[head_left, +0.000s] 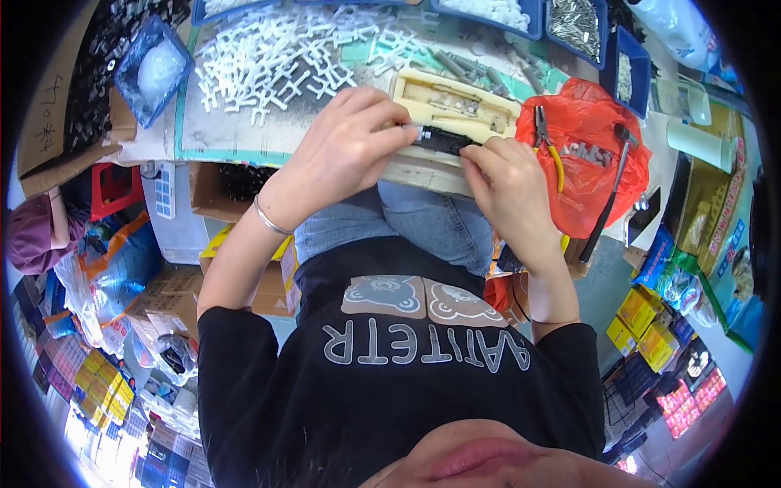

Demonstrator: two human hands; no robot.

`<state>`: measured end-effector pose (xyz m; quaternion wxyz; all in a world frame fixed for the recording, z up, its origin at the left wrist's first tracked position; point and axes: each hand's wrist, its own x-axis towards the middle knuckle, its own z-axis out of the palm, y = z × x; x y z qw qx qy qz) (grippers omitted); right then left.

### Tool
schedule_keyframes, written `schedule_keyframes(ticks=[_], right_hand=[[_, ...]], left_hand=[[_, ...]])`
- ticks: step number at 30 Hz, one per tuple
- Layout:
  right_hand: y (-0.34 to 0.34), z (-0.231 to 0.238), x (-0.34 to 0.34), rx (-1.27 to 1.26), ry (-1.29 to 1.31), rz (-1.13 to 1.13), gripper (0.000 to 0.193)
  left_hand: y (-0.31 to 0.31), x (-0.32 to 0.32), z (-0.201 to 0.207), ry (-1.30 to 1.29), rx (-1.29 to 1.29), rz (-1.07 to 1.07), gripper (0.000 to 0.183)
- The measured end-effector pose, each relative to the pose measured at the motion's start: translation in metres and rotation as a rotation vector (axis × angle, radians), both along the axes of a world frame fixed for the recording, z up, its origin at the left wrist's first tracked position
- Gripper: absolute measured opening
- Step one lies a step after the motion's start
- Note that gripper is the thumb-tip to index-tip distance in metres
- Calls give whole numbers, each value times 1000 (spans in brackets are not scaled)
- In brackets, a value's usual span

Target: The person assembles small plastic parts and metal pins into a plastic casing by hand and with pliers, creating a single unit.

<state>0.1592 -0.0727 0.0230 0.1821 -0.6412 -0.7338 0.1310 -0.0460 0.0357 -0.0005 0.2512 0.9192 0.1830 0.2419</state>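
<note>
Near the frame's upper centre, the left hand (pixel 346 142) and right hand (pixel 512 180) pinch opposite ends of a slim black part (pixel 442 141), its long axis running left to right between their fingers, both equally near. Just beyond sits a cream tray (pixel 403 86); white pieces (pixel 244 65) lie on the counter (pixel 236 140), upper left.

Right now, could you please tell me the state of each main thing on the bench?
Black part: between left hand and right hand, fingertips at its ends
Red bag: open, small pieces inside
White pieces: loose, heaped
Pliers: lying over red bag
Blue tray: open, filled with metal pins
</note>
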Motion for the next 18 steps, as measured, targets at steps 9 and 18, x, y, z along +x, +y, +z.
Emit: schedule_keyframes(ticks=[9, 18], right_hand=[[3, 9, 0, -37, -14, 21, 3], [19, 24, 25, -178, 174, 59, 12]], left_hand=[[0, 7, 5, 32, 41, -58, 27], [9, 11, 26, 58, 14, -90, 20]])
